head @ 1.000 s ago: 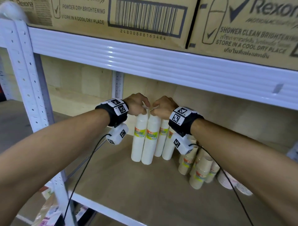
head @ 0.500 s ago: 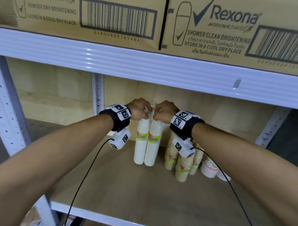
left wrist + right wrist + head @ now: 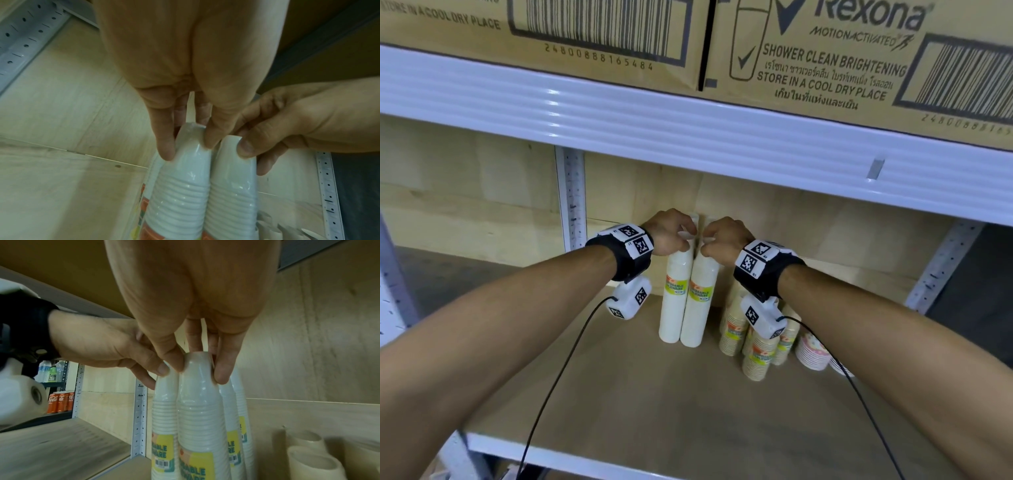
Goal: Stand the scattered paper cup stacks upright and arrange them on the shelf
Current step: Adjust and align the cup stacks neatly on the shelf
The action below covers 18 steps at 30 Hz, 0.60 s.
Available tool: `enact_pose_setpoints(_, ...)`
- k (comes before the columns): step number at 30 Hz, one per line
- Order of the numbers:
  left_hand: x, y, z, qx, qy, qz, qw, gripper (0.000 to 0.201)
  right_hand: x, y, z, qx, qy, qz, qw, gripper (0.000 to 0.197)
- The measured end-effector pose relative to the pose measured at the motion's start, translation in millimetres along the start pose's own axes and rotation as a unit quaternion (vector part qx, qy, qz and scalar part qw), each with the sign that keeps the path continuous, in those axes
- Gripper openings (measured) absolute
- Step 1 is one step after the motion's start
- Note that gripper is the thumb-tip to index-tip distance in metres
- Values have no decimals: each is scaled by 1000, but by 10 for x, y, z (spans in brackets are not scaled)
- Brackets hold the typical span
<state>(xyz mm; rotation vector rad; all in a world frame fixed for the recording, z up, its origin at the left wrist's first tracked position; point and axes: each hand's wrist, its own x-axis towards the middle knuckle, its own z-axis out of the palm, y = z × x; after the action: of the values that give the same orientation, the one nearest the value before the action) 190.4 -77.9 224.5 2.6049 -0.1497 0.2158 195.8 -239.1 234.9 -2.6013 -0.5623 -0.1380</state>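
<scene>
Two tall white paper cup stacks in clear wrap stand upright side by side on the wooden shelf (image 3: 640, 404). My left hand (image 3: 671, 233) pinches the top of the left stack (image 3: 674, 301) (image 3: 180, 194) with fingers and thumb. My right hand (image 3: 722, 240) pinches the top of the right stack (image 3: 698, 308) (image 3: 197, 410) the same way. Two more tall white stacks (image 3: 236, 418) stand directly behind them. Shorter beige cup stacks (image 3: 755, 353) stand to the right, partly hidden by my right wrist camera.
A stack of patterned paper bowls (image 3: 813, 353) lies at the right. The white upper shelf beam (image 3: 688, 137) carries cardboard boxes (image 3: 825, 51) just above my hands. Perforated metal uprights (image 3: 571, 198) stand at the back. Bare shelf board spreads left and in front.
Both hands have stayed on the tops of the two stacks. The stacks, tilted a second ago, now stand straighter and closer together; the head view has shifted right and closer.
</scene>
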Motion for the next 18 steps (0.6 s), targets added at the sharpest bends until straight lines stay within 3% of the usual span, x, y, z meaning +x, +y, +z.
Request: enact_pose_setpoints(18, -31, 96, -164, 23, 5, -17, 1000, 35, 141, 23, -66, -33, 0, -27, 999, 39)
